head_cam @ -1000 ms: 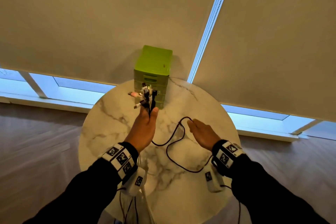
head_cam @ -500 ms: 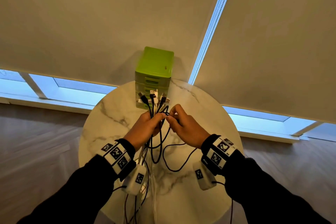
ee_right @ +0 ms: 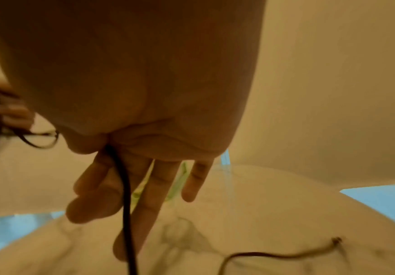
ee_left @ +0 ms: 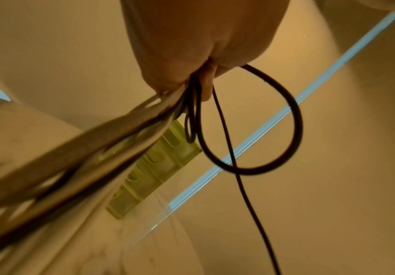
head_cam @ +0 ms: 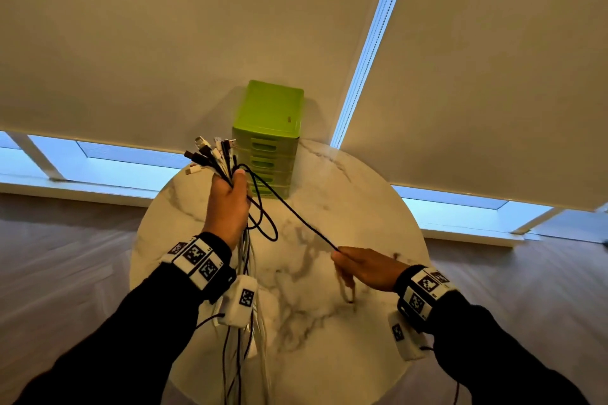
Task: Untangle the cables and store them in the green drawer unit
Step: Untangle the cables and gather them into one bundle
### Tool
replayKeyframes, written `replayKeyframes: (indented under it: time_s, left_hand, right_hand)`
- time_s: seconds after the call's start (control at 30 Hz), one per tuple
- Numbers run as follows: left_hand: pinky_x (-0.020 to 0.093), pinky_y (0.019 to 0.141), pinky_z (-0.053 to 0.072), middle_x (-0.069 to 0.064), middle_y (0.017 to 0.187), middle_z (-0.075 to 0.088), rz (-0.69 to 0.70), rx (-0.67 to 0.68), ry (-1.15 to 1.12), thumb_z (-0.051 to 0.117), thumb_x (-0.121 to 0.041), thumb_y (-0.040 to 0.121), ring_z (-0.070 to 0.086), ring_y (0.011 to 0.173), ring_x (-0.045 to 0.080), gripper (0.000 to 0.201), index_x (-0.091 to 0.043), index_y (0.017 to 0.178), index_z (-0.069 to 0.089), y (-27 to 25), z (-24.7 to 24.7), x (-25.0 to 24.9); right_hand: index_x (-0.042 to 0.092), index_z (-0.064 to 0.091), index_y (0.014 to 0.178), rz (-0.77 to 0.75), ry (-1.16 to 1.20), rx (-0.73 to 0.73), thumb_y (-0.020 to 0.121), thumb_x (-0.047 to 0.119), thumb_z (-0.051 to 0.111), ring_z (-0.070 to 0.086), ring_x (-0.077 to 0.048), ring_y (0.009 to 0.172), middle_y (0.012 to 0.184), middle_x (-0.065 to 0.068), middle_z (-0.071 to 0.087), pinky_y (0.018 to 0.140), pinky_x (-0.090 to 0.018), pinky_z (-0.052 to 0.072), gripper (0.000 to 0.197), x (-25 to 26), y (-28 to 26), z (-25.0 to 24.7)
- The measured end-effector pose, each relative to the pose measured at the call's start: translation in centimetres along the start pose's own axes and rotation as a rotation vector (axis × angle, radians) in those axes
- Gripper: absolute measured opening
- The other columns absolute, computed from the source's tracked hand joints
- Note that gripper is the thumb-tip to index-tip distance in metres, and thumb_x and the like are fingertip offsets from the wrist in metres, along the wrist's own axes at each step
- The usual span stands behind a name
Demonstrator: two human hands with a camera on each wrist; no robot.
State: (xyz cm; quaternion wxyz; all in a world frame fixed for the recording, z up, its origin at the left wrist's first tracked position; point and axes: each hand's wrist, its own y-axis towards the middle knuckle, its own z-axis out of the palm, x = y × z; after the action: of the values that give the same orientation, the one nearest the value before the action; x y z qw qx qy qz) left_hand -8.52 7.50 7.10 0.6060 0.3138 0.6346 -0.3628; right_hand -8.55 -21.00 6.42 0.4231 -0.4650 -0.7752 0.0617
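Note:
My left hand (head_cam: 230,197) is raised over the round marble table (head_cam: 362,214) and grips a bundle of black and white cables (head_cam: 210,158). Their plugs fan out above the fist and their tails hang down past my wrist. One black cable (head_cam: 292,210) runs taut from the bundle to my right hand (head_cam: 358,265), which pinches it low over the table while its other fingers (ee_right: 191,186) stay straight. A loop of it (ee_left: 274,130) hangs beside the left fist. The green drawer unit (head_cam: 268,138) stands at the table's far edge, drawers shut.
Beige roller blinds (head_cam: 131,43) hang right behind the drawer unit, with a bright gap (head_cam: 368,49) between them. Low windows (head_cam: 115,158) run along the floor. The free tail of the black cable (ee_right: 286,254) lies on the marble below my right hand.
My hands were together at the bundle; the right one has pulled the black cable out to the right and toward me, drawing it taut. The left hand has lifted the bundle.

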Motion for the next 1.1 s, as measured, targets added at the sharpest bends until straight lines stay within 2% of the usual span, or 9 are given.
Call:
replayKeyframes:
  time_s: [0.27, 0.5, 0.6, 0.73, 0.83, 0.9, 0.93, 1.03, 1.1]
  left_hand:
    - [0.028, 0.049, 0.034, -0.002, 0.065, 0.039, -0.018, 0.141, -0.062, 0.045, -0.028, 0.106, 0.039, 0.052, 0.010, 0.020, -0.016, 0.090, 0.044, -2.8, 5.0, -0.5]
    - [0.019, 0.043, 0.033, -0.005, 0.059, 0.035, -0.078, 0.461, -0.173, 0.045, -0.022, 0.107, 0.036, 0.046, 0.005, 0.024, -0.013, 0.085, 0.040, -9.8, 14.0, -0.9]
    - [0.026, 0.048, 0.033, -0.012, 0.053, 0.040, -0.099, 0.588, -0.184, 0.047, -0.023, 0.106, 0.037, 0.048, 0.009, 0.026, -0.015, 0.082, 0.041, -12.7, 16.8, -0.8]
    - [0.030, 0.051, 0.031, -0.013, 0.050, 0.041, -0.110, 0.730, -0.173, 0.048, -0.023, 0.106, 0.037, 0.050, 0.011, 0.027, -0.018, 0.080, 0.043, -15.7, 19.2, -1.2]
    - [0.031, 0.053, 0.032, -0.013, 0.052, 0.040, -0.117, 0.845, -0.169, 0.049, -0.022, 0.106, 0.037, 0.047, 0.008, 0.026, -0.018, 0.081, 0.043, -17.6, 20.4, -1.2]
    - [0.032, 0.054, 0.030, -0.013, 0.053, 0.037, -0.117, 0.923, -0.151, 0.048, -0.021, 0.106, 0.035, 0.047, 0.009, 0.029, -0.018, 0.078, 0.042, -18.5, 20.8, -1.1]
    - [0.033, 0.054, 0.030, -0.012, 0.054, 0.036, -0.118, 0.958, -0.141, 0.048, -0.021, 0.106, 0.034, 0.047, 0.010, 0.029, -0.018, 0.077, 0.042, -19.0, 21.0, -1.1]
    - [0.035, 0.055, 0.031, -0.008, 0.057, 0.034, -0.111, 1.040, -0.107, 0.048, -0.023, 0.106, 0.031, 0.050, 0.013, 0.029, -0.018, 0.078, 0.044, -20.3, 21.6, -1.0]
    - [0.038, 0.058, 0.031, -0.005, 0.058, 0.034, -0.098, 1.047, -0.072, 0.050, -0.026, 0.105, 0.032, 0.053, 0.015, 0.028, -0.018, 0.078, 0.046, -20.6, 22.1, -0.8]
  right_hand:
    - [0.017, 0.055, 0.087, 0.350, -0.024, -0.434, 0.107, 0.042, 0.032, 0.058, -0.026, 0.057, 0.073, 0.001, 0.055, 0.058, -0.033, 0.044, 0.040, -5.4, -5.6, -4.1]
    - [0.009, 0.059, 0.093, 0.430, -0.029, -0.697, 0.108, 0.034, 0.031, 0.058, -0.029, 0.089, 0.093, -0.008, 0.064, 0.077, -0.035, 0.041, 0.041, -6.7, -12.2, -4.3]
    - [0.008, 0.062, 0.097, 0.581, -0.010, -0.622, 0.109, 0.029, 0.027, 0.061, -0.032, 0.095, 0.101, -0.010, 0.065, 0.084, -0.036, 0.044, 0.042, -7.2, -15.8, -2.9]
    - [0.003, 0.063, 0.105, 0.903, 0.305, -0.362, 0.101, 0.020, 0.037, 0.071, -0.031, 0.075, 0.082, -0.008, 0.071, 0.064, -0.031, 0.051, 0.031, -11.2, -18.8, 1.2]
    - [0.009, 0.033, 0.152, 1.058, 0.240, -0.321, 0.097, 0.027, 0.053, 0.048, -0.035, 0.136, 0.149, -0.021, 0.043, 0.099, -0.036, 0.045, 0.061, -13.1, -20.6, 3.8]
    - [0.025, -0.007, 0.159, 0.922, 0.178, -0.567, 0.091, 0.029, 0.066, 0.010, -0.032, 0.153, 0.167, -0.010, -0.008, 0.120, -0.042, 0.022, 0.099, -12.1, -21.0, 4.5]
    - [0.028, -0.011, 0.158, 0.788, 0.125, -0.721, 0.088, 0.028, 0.070, 0.002, -0.028, 0.154, 0.167, -0.006, -0.013, 0.124, -0.044, 0.014, 0.106, -11.1, -21.1, 4.4]
    - [0.026, -0.003, 0.158, 0.401, 0.103, -0.890, 0.089, 0.028, 0.069, 0.020, -0.019, 0.149, 0.164, -0.003, 0.021, 0.124, -0.045, 0.014, 0.100, -8.4, -19.9, 3.4]
    - [0.030, 0.001, 0.155, 0.305, 0.214, -0.918, 0.093, 0.035, 0.065, 0.056, -0.015, 0.119, 0.132, -0.003, 0.060, 0.108, -0.036, 0.042, 0.089, -7.3, -19.1, 2.7]
